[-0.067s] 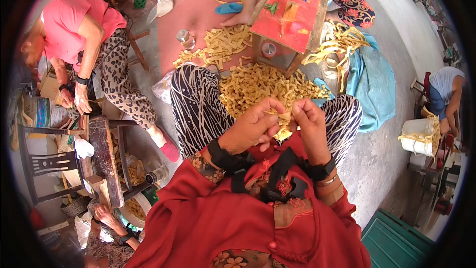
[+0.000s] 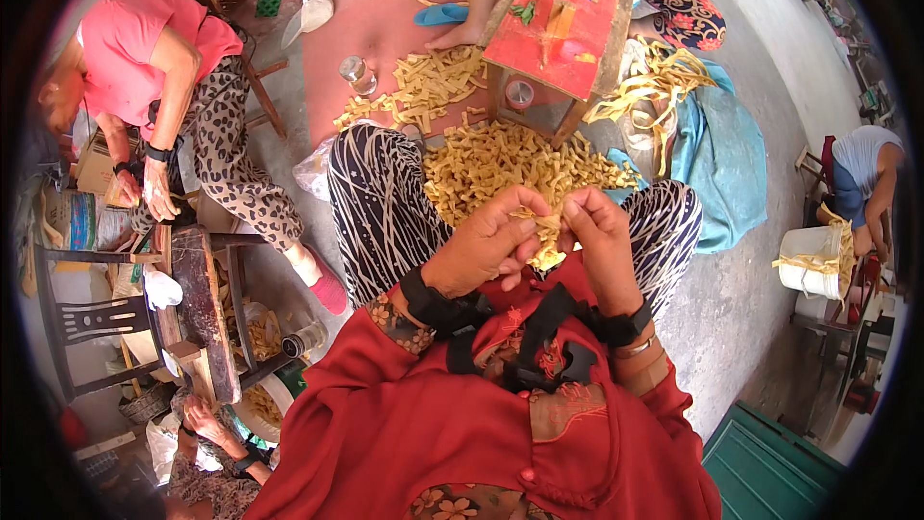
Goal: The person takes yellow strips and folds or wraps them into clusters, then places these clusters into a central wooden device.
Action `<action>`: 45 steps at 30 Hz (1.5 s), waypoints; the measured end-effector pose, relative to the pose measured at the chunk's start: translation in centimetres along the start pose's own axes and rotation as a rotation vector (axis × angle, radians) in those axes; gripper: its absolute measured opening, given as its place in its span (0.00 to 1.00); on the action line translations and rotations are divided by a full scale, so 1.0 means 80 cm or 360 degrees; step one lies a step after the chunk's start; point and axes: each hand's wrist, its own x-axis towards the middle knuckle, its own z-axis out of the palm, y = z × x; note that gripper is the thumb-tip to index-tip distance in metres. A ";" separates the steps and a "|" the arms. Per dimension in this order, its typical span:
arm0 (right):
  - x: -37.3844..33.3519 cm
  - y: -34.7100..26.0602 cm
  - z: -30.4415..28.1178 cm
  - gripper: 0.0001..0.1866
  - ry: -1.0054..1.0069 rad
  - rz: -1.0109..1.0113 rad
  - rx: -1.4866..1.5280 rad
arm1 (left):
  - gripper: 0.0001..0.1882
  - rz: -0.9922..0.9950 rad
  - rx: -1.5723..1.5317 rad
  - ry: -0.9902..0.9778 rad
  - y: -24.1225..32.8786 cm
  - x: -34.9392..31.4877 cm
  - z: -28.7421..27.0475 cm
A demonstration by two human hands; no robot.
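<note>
In front of my lap, my left hand (image 2: 489, 243) and my right hand (image 2: 599, 236) are raised close together. Both are closed in a pinch on a pale yellow strip (image 2: 547, 229), soft and bent, that spans the small gap between the fingertips. Part of the strip is hidden by the fingers. Just beyond, between my knees, lies a heap of short yellow knotted pieces (image 2: 520, 169) on the floor. Farther off, flat cut yellow strips (image 2: 438, 82) are spread over a red sheet.
A low red-topped wooden table (image 2: 558, 29) stands beyond the heap, with long strips (image 2: 664, 87) and a blue cloth (image 2: 722, 173) to its right. A glass jar (image 2: 358, 75) is on the red sheet. At left a co-worker (image 2: 159, 48) bends beside a dark wooden bench (image 2: 207, 318).
My hands keep their pinch on the strip, with only a slight shift of the fingers. The view has moved a little; the co-worker's hands at left have shifted slightly.
</note>
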 end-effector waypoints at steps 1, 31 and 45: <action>-0.001 0.000 -0.001 0.06 -0.0047 0.0056 0.0144 | 0.08 -0.0009 0.0000 -0.0004 -0.002 -0.001 -0.001; 0.003 -0.001 -0.014 0.20 0.0053 0.0338 0.0619 | 0.14 -0.0213 0.0122 -0.0050 0.006 0.007 0.017; 0.012 -0.004 -0.012 0.20 -0.0316 0.0549 0.0528 | 0.20 -0.0170 -0.0043 0.0167 0.003 0.034 -0.003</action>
